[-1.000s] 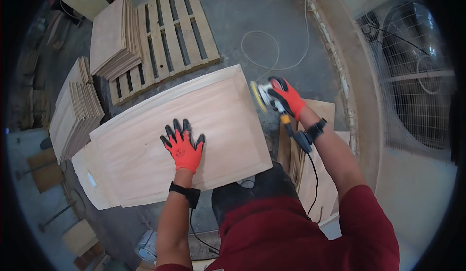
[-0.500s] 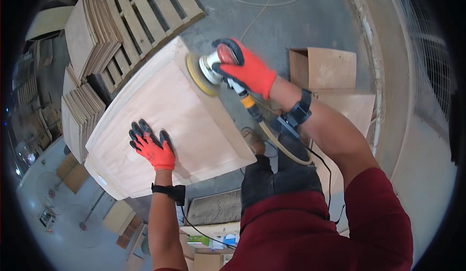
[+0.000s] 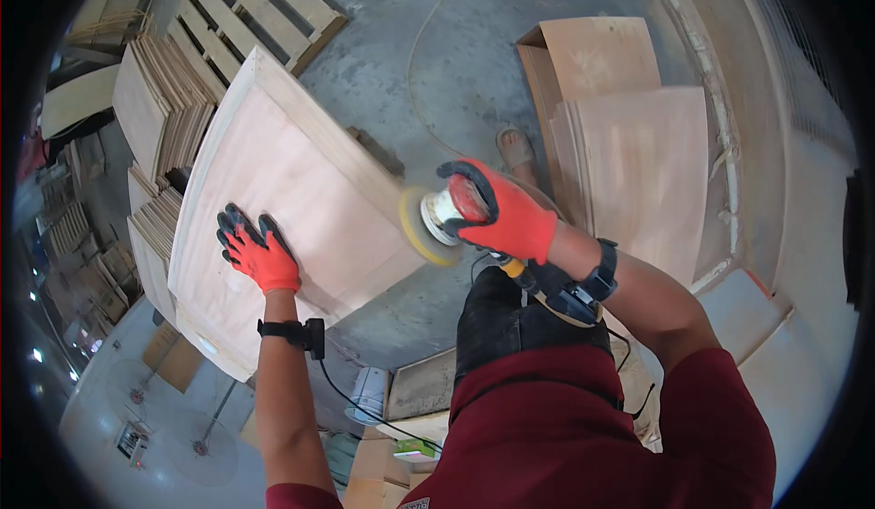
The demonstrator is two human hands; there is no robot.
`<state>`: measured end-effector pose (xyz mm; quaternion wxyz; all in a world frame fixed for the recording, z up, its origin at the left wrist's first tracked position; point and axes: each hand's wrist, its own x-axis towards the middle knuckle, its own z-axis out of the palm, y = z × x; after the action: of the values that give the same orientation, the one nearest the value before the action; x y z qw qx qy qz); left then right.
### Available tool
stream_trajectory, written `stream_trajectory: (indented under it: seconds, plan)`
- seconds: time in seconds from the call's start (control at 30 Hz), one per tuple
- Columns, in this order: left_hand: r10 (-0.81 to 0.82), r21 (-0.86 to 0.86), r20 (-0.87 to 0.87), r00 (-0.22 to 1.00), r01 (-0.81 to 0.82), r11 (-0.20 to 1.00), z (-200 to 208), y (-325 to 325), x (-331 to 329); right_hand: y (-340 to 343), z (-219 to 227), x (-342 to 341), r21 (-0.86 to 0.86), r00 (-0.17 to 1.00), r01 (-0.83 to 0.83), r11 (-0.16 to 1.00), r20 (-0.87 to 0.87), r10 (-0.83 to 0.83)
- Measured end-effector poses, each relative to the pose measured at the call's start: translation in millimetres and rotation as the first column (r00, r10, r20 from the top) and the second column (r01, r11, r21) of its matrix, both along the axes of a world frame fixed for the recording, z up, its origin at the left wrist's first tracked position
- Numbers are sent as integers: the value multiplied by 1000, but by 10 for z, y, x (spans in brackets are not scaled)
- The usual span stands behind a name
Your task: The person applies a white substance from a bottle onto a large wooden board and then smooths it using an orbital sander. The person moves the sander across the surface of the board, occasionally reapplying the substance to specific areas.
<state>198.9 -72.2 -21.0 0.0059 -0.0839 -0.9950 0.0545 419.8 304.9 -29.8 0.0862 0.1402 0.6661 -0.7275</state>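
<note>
A large pale plywood panel with raised edge strips lies in front of me, tilted to the left. On its face rests my left hand, gloved in red and black, with the fingers spread flat. My right hand, in a matching glove, is wrapped round the body of an orbital sander. The sander's yellow round pad is at the panel's right edge, its disc standing nearly upright; whether it touches cannot be made out. A hose runs from the sander beneath my right wrist.
Bent plywood sheets are stacked on the right. At the upper left stand more stacked panels beside a slatted wooden pallet. A thin hose trails over the grey floor. A white bucket sits near the lower middle.
The sander in my right hand has moved down and right along the panel's right edge. My left hand stays flat on the panel. The view has shifted, and a sandalled foot shows further right.
</note>
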Motion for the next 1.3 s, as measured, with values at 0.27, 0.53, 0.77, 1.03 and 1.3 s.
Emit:
stream_trajectory:
  seconds: [0.27, 0.53, 0.77, 1.03, 1.3]
  plan:
    - [27, -5, 6, 1000, -27, 1000, 8, 46, -52, 95, 165, 826, 192, 988, -65, 979, 150, 36]
    - [0, 16, 24, 1000, 0, 1000, 20, 32, 10, 451, 136, -422, 335, 981, 186, 924, -13, -193]
    - [55, 90, 132, 990, -67, 994, 154, 33, 82, 510, 374, -2302, 563, 969, 118, 818, -246, 29]
    - [-23, 142, 71, 997, 13, 990, 235, 212, -58, 276, 703, -3064, 744, 961, -71, 665, -128, 246]
    - [-16, 148, 100, 995, 1, 989, 195, 109, -4, 424, -79, -3260, -325, 1000, -2, 946, 3, 3]
